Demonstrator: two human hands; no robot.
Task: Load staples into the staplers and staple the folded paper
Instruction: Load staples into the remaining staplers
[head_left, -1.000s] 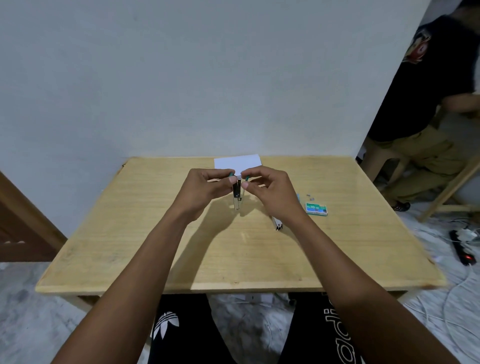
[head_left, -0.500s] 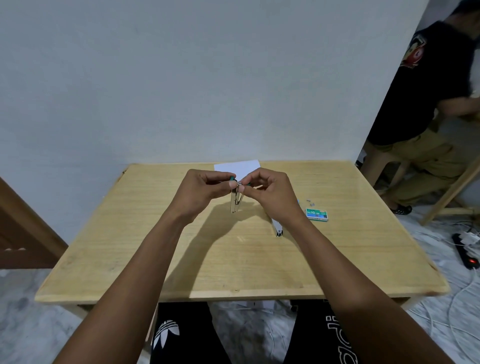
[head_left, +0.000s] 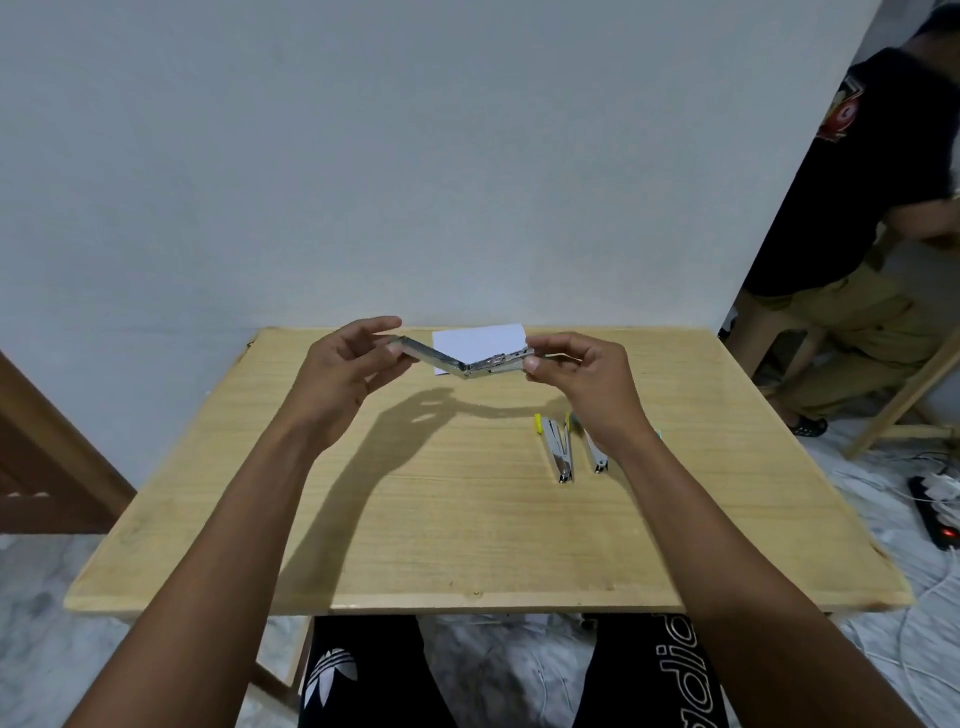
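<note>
I hold a metal stapler (head_left: 462, 361) swung wide open into a shallow V above the wooden table (head_left: 467, 519). My left hand (head_left: 348, 369) pinches its left arm between thumb and fingers. My right hand (head_left: 576, 371) pinches the right arm, which has a green end. Behind the stapler, a folded white paper (head_left: 480, 338) lies at the table's far edge. A stapler with a yellow end (head_left: 556, 449) lies opened on the table to the right, and another stapler (head_left: 595, 452) lies beside it, partly hidden by my right wrist.
A white wall rises just behind the table. A person in a black shirt (head_left: 872, 208) stands at the far right beside wooden furniture. A power strip (head_left: 935, 509) and cables lie on the floor to the right. A brown door edge (head_left: 47, 457) is at left.
The stapler was hanging nearly folded between my hands; now its two arms are spread wide apart into a V, with my hands moved away from each other. The yellow-ended stapler is now uncovered.
</note>
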